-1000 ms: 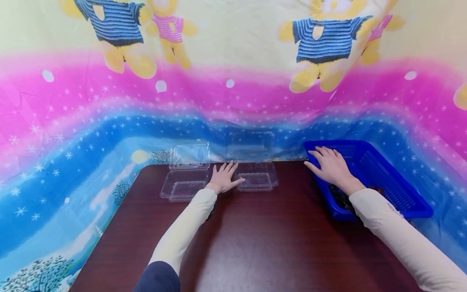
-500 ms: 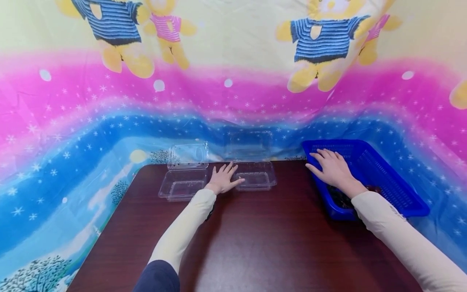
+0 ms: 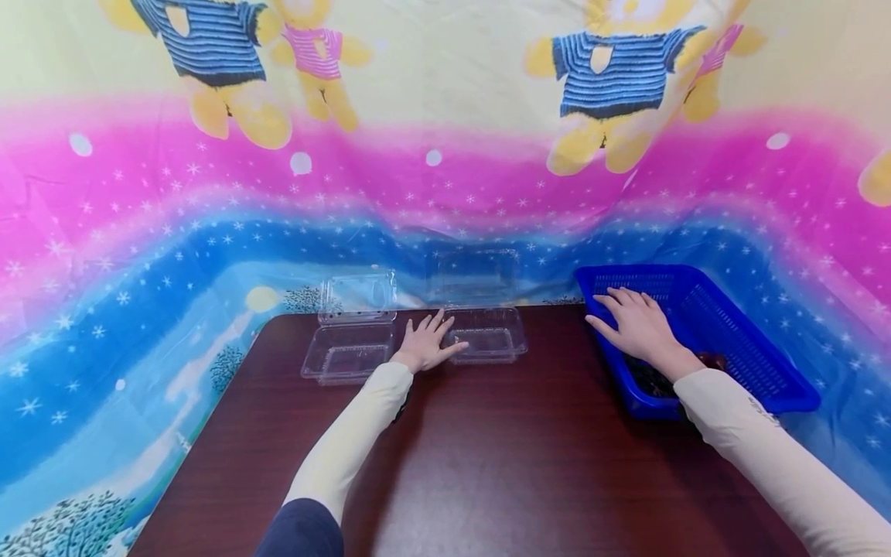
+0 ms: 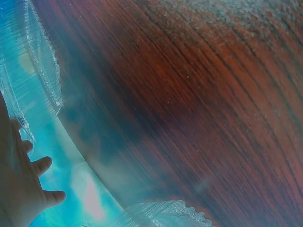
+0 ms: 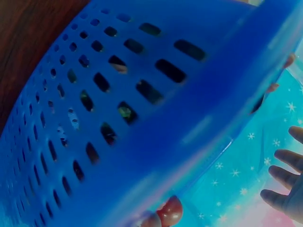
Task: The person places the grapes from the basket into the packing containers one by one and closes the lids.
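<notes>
Little is changing over the last second: the right hand is drifting slightly inward over the blue basket, while the left hand is staying almost where it was, so nothing is being lifted or carried and the work is seemingly pausing. Both hands are spreading their fingers wide and gripping nothing. Just left of the left hand, one clear container is standing with its lid raised; just right of it, a second clear container is standing likewise open, its near edge lying behind the thumb in the head view, though whether they are touching is hard to tell. Beneath the right hand and wrist, dark contents are lying in the basket, too hidden to identify, and a glossy reddish round item is showing beside the wrist. Below both hands, the dark reddish wood-grain table is shining softly, and beyond them a backdrop printed with bears and snowflakes is hanging in folds.
</notes>
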### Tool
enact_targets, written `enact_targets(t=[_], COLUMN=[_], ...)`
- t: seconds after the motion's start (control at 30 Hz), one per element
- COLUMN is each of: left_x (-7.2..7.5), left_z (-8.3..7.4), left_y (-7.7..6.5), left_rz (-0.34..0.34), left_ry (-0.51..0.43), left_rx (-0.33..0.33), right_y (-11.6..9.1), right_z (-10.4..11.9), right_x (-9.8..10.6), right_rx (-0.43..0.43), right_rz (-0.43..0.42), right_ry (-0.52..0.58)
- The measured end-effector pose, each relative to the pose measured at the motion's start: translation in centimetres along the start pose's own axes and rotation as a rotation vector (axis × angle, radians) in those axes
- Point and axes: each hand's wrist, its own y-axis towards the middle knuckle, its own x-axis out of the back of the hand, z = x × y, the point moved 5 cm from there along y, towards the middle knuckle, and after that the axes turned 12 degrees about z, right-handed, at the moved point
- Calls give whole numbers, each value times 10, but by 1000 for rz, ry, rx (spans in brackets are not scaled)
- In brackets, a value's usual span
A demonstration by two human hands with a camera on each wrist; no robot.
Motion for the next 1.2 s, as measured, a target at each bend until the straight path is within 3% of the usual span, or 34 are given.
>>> enact_targets(t=[0.53, 1.2], left_x=[-6, -2], left_z=[4, 2], left_y=[5, 0], left_rz=[20, 17], left_ry=[38, 61], left_rx=[18, 4], right_y=[-4, -11], right_z=[-7, -15], right_x=[-9, -11], right_rx=[-4, -17], right_rz=[-11, 7], right_ry=[-8, 1])
